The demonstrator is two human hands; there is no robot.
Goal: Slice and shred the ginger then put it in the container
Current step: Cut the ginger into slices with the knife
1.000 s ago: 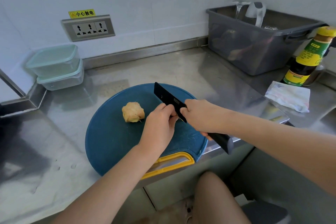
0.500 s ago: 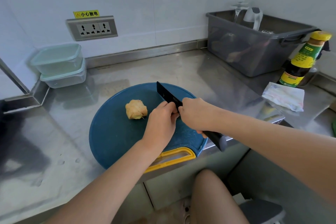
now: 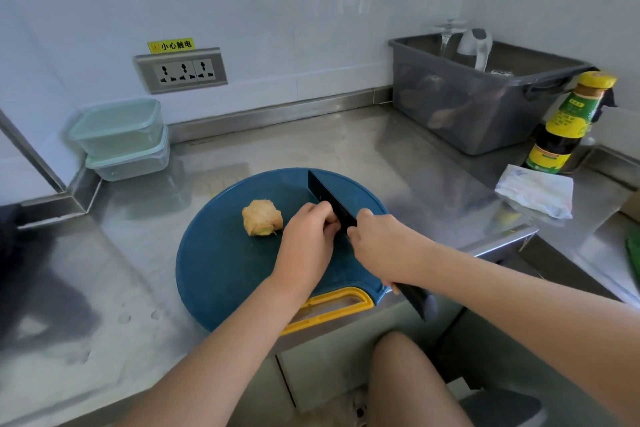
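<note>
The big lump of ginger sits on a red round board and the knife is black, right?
Not quite. The head view shows the board is blue, not red. The ginger does sit on it, and the knife is black.

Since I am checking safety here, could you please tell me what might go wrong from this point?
1. The left hand has its fingers curled right against the blade of the black knife that the right hand grips; a slip could cut them. What they pin is hidden.
2. The blue cutting board seems to reach past the front edge of the counter at its yellow handle, so downward pressure might tip or shift it.
</note>
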